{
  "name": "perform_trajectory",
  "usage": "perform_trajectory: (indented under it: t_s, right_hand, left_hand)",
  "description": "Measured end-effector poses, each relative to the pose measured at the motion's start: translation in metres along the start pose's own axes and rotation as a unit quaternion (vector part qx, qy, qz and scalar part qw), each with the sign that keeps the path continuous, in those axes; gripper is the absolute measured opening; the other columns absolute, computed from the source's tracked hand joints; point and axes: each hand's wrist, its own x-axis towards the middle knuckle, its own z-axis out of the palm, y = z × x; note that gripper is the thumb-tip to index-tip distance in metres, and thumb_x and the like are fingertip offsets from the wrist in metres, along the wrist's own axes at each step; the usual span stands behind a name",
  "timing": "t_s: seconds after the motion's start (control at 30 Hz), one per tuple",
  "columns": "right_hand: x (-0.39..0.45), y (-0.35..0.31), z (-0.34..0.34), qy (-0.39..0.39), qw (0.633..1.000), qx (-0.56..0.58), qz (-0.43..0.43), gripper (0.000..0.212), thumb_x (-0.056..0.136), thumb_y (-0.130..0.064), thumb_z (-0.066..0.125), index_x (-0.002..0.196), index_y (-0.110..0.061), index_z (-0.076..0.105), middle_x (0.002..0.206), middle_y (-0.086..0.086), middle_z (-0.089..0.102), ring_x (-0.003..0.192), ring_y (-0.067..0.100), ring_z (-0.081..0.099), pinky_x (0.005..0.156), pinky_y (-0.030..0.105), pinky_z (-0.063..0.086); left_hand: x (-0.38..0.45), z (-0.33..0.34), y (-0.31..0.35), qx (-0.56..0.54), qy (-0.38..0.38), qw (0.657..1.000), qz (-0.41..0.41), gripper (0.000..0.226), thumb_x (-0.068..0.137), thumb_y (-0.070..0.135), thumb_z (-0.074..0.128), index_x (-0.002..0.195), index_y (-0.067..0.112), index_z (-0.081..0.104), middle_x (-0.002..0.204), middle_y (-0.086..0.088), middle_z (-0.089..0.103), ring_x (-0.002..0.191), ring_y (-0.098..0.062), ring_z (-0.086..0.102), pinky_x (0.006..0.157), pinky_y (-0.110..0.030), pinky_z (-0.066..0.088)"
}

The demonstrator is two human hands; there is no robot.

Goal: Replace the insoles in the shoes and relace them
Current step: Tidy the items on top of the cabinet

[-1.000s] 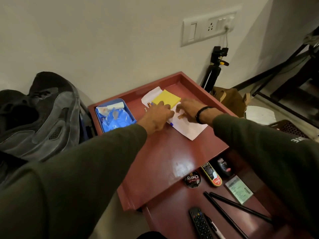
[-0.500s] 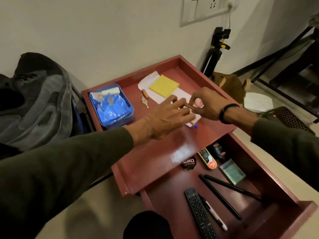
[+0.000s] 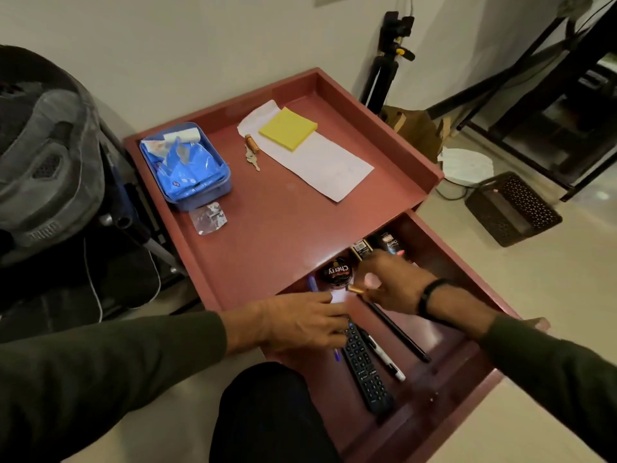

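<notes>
No shoe, insole or lace is in view. My left hand (image 3: 300, 324) hovers over the front left of the open red drawer (image 3: 480, 396), closed around a blue pen (image 3: 312, 284) whose ends stick out above and below the fingers. My right hand (image 3: 395, 282) is just to its right, over the drawer's back, pinching a small brass-coloured cylinder (image 3: 356, 290). A Cherry shoe polish tin (image 3: 337, 272) lies in the drawer right behind both hands.
The drawer also holds a black remote (image 3: 365, 372), a white marker (image 3: 384, 359), two black sticks (image 3: 397, 330) and polish bottles (image 3: 389, 243). On the red tabletop (image 3: 277, 235) sit a blue tray (image 3: 213, 192), yellow sticky notes (image 3: 287, 128), white paper (image 3: 327, 168), keys (image 3: 252, 155). A dark backpack (image 3: 46, 162) stands left.
Both hands came off the white paper on the tabletop and moved down toward me to the open drawer, the left carrying the blue pen, the right the small cylinder.
</notes>
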Motion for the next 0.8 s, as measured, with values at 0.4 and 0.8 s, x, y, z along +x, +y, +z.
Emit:
perform_trajectory:
  t_s: [0.4,0.8]
  right_hand:
    - [0.034,-0.019,0.093,-0.002,0.985,-0.171,0.004,0.032,0.092,-0.008,0.059,0.123,-0.017,0.060,0.131,0.011,0.043,0.117,0.034,0.047,0.074,0.037,0.046]
    - [0.004,-0.027,0.003,0.375,0.920,0.012,-0.113,0.017,0.081,-0.021,0.062,0.095,-0.013,0.067,0.096,0.002,0.066,0.079,0.022,0.063,0.061,0.035,0.053]
  left_hand:
    - [0.036,0.063,0.012,-0.124,-0.192,0.970,-0.076,0.055,0.085,0.010,0.067,0.137,0.013,0.050,0.138,-0.008,0.053,0.135,-0.031,0.042,0.096,-0.048,0.049]
    - [0.000,-0.044,-0.058,-0.233,0.290,0.868,-0.329,0.028,0.097,0.032,0.058,0.072,0.018,0.063,0.071,-0.002,0.063,0.060,-0.022,0.049,0.055,-0.033,0.038]
